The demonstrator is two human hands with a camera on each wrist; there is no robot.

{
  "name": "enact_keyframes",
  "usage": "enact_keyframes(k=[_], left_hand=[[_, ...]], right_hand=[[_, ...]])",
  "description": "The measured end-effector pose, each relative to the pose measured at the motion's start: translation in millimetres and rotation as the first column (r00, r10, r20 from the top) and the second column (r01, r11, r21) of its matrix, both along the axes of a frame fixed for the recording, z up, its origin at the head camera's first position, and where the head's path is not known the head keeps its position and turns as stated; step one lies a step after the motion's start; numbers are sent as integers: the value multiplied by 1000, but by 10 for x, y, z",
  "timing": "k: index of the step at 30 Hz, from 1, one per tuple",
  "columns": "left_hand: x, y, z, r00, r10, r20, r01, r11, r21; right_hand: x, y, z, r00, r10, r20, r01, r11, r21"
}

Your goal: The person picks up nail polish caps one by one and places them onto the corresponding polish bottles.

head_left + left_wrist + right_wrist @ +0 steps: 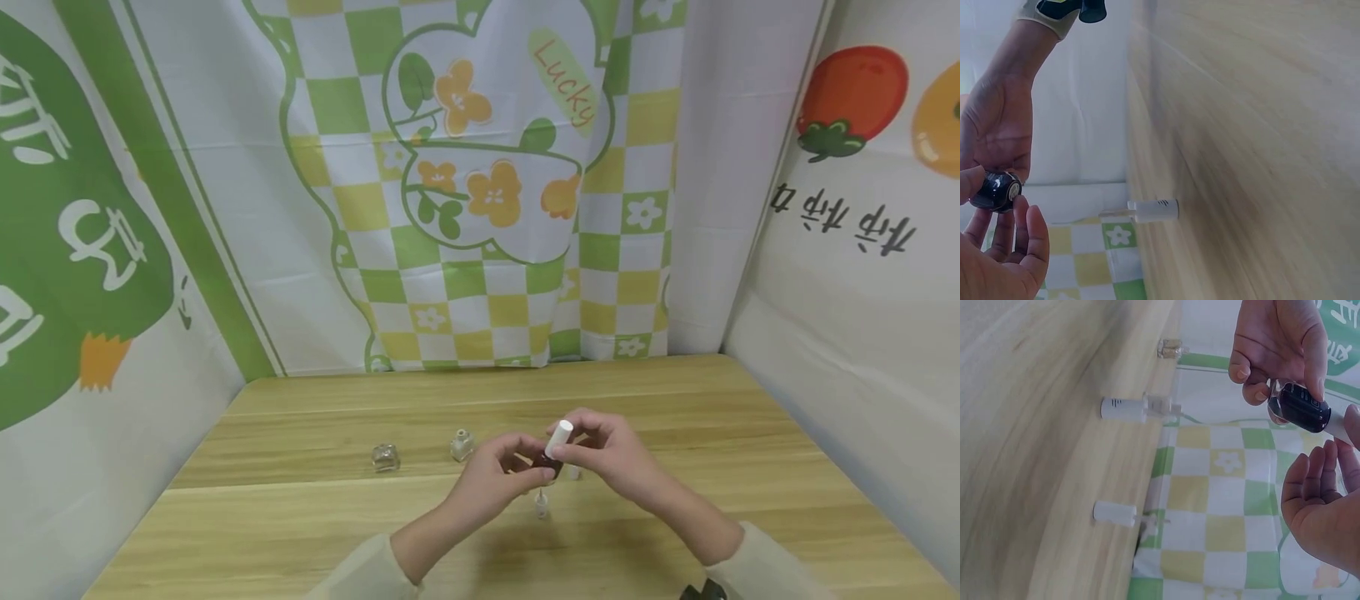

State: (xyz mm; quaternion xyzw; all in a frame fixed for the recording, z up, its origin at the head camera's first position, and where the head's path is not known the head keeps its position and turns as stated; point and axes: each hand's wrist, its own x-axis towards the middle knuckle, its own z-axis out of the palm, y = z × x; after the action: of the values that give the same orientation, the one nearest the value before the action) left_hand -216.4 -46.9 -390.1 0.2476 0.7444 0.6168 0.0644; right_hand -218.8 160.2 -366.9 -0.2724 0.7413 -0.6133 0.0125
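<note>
My left hand [489,477] grips a small bottle of dark nail polish [548,465], which is tilted above the table. With thumb and fingers, my right hand [613,454] pinches the white cap [559,438] on top of it. In the right wrist view, the glossy bottle [1302,409] shows a clear glass base, and the cap sits at its neck. Below the hands, a white cap with its brush pointing up [1124,409] stands on the table. A second white brush cap [1114,513] stands upright farther along, partly hidden behind the right hand in the head view.
Left of the hands, two small uncapped glass bottles [386,457] [462,446] are on the wooden table [315,517]. Printed curtains [480,317] enclose the table at the back and both sides. A black device [703,590] shows at the right sleeve.
</note>
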Motion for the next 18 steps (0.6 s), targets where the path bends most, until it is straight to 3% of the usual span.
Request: enact_keyframes(k=[6, 18], left_hand=[[-37, 145, 31, 999, -7, -38, 8, 1000, 20], [-97, 506, 99, 1000, 0, -19, 1, 998, 68]], right_hand=[[7, 131, 45, 1000, -29, -1, 29, 999, -17], [73, 428, 144, 994, -109, -17, 109, 994, -16]])
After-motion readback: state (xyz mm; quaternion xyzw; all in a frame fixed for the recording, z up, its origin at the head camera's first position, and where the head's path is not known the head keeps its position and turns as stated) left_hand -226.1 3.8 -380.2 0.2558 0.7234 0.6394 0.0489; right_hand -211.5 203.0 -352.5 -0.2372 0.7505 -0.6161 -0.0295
